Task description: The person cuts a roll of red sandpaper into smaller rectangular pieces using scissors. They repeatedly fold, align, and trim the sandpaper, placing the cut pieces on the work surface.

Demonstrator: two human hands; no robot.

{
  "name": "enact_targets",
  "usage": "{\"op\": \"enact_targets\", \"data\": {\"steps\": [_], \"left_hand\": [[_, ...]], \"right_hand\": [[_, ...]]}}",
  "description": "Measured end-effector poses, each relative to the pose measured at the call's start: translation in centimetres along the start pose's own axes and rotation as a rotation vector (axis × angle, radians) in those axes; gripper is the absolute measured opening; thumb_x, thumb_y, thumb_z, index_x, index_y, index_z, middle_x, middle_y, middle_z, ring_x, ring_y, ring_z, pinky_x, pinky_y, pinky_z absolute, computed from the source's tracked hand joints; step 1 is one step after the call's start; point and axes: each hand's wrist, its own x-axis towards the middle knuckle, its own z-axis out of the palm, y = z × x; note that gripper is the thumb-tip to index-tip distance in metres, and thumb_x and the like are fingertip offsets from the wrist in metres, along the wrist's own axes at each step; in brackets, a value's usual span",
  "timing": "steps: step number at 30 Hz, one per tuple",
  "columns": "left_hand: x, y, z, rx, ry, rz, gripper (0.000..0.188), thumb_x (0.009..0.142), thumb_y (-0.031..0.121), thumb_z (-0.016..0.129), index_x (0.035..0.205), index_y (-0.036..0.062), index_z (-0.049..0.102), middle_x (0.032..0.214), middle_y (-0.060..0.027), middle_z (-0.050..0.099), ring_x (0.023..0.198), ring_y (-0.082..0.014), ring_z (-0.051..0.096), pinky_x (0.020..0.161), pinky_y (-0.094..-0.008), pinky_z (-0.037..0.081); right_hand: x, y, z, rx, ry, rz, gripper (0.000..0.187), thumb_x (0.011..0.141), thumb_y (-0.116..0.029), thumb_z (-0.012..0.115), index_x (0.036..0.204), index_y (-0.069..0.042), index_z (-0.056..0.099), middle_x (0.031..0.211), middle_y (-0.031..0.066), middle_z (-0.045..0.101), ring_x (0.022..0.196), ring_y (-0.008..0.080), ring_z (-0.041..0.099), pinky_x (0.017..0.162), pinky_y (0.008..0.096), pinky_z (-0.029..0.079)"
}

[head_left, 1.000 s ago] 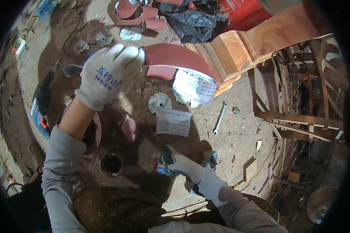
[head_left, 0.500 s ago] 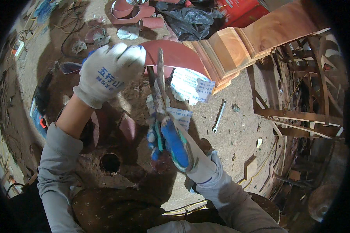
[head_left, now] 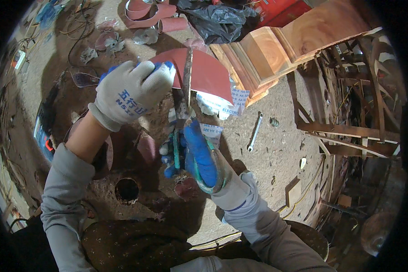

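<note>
Right hand (head_left: 198,152) has risen since 1 s ago, gripping shears (head_left: 188,81) at red sandpaper (head_left: 211,75) above floor (head_left: 254,190), left hand (head_left: 133,88) pinching its left end; likely light, bendy, best held by edge.

A head-worn fisheye camera looks down at the nearby hands (head_left: 130,95) (head_left: 198,154) and the floor (head_left: 258,163) beyond.

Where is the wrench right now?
In the head view, the wrench lies on the floor right of centre, below the stepped wooden piece and to the right of the gloved right hand.
</note>
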Motion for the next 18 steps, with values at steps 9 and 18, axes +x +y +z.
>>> {"op": "enact_targets", "data": {"steps": [9,18], "left_hand": [[0.0,0.4,0.1,0.005,-0.003,0.008,0.023,0.078,0.025,0.073,0.099,0.0241,0.062,0.082,0.0033,0.053,0.063,-0.014,0.055,0.053,-0.0271,0.047],[0.3,0.4,-0.1,-0.008,0.055,-0.015,0.024,0.079,0.025,0.073,0.1,0.0253,0.062,0.084,0.003,0.056,0.061,-0.0155,0.057,0.051,-0.0274,0.048]], "right_hand": [[0.1,-0.7,0.9,-0.177,0.008,-0.113,0.055,0.1,-0.061,0.045,0.124,-0.012,0.055,0.091,0.0096,0.067,0.075,0.0192,0.066,0.061,0.0353,0.057],[-0.3,-0.1,1.2,0.067,0.062,-0.028,0.051,0.101,-0.058,0.047,0.12,-0.013,0.058,0.081,0.0044,0.062,0.063,0.0161,0.059,0.052,0.03,0.048]]}}
